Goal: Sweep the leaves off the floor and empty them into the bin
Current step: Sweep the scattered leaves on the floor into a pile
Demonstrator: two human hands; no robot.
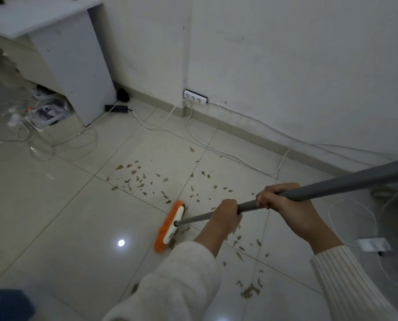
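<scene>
1. A person in cream sleeves is holding a broom with both bare hands over a glossy tiled floor (77,228).
2. The left hand (225,215) is wrapping its grip tightly around the lower part of the grey handle (332,184), the one nearer the broom head.
3. The right hand (283,200) is closing its grip fully around the handle higher up, just beside the left hand, with the fingers curling over the top of the pole.
4. The broom head (169,227), white-backed with orange bristles, is resting on the floor near the middle of the view, bristles pointing away from the person's right side.
5. Dry leaves (142,181) are lying scattered across the tiles beyond the broom head, toward the wall, and more are lying beneath the hands.
6. A small clump of leaves (250,291) is sitting closer to the person, between the two sleeves.
7. White cables (216,149) are trailing over the floor along the skirting, running from a wall socket strip (195,97).
8. A white table (54,26) is standing in the far left corner, with a tangle of cords and devices (45,112) lying under it.
9. A black power adapter (115,108) is lying on the floor beside the table's side panel.
</scene>
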